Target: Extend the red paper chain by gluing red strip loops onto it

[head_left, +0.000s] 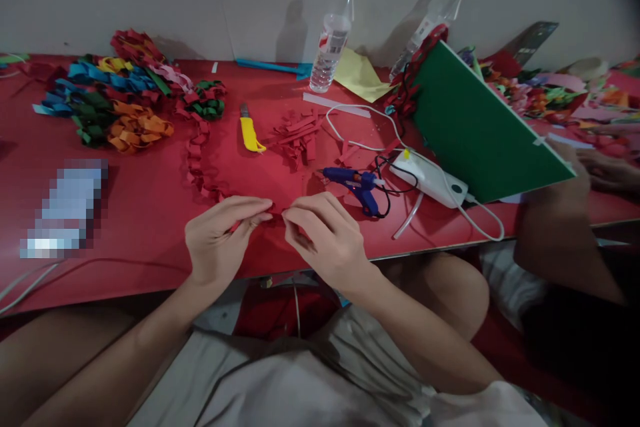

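Observation:
My left hand point(220, 237) and my right hand point(327, 233) meet at the near edge of the red table point(150, 213), fingers pinched together on the end of a red paper chain point(197, 160). The chain runs from my fingertips back toward the far left. The red strip between my fingers is hard to tell from the red tabletop. Loose red paper strips point(297, 133) lie just beyond my hands. A blue glue gun point(355, 183) lies to the right of my right hand, a yellow utility knife point(249, 131) behind my left.
Piles of coloured paper chains point(107, 103) sit at the far left. Two water bottles point(333, 30) stand at the back. Another person's arm point(560, 227) holds a green board point(475, 127) at the right. A white power strip point(433, 177) with cables lies near it.

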Action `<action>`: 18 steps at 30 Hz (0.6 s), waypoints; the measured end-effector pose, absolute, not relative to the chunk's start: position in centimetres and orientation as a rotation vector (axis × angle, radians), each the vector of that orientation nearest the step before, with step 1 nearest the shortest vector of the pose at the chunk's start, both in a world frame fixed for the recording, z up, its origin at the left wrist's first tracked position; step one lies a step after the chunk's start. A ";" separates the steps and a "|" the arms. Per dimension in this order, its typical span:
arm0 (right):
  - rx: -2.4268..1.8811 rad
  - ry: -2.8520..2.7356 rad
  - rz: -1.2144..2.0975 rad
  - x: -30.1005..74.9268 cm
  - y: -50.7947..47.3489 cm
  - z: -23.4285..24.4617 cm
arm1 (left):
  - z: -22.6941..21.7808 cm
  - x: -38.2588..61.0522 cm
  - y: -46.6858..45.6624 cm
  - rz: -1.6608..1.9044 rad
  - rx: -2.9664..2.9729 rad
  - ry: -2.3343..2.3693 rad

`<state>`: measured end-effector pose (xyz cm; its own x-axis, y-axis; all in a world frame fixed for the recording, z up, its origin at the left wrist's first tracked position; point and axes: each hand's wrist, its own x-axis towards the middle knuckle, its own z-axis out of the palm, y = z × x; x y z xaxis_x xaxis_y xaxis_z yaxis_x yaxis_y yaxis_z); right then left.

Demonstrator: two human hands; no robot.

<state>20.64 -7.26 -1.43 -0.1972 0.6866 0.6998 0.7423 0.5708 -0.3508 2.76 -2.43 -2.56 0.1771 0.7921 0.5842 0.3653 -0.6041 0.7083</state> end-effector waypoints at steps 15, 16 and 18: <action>-1.081 -1.745 -0.088 20.0 -7.5 -2.5 | -2.4 1.9 -2.7 1.409 2.430 0.910; -1.082 -1.740 -0.086 20.0 -7.5 -2.6 | -2.5 1.8 -2.7 1.404 2.447 0.901; -1.074 -1.740 -0.081 20.0 -7.5 -2.7 | -2.5 1.8 -2.7 1.404 2.481 0.881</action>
<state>19.96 -7.47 -2.69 -0.0560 0.6152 0.7864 0.6857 0.5962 -0.4176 1.78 -2.73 -2.51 0.3866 0.5620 0.7313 0.4144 -0.8142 0.4067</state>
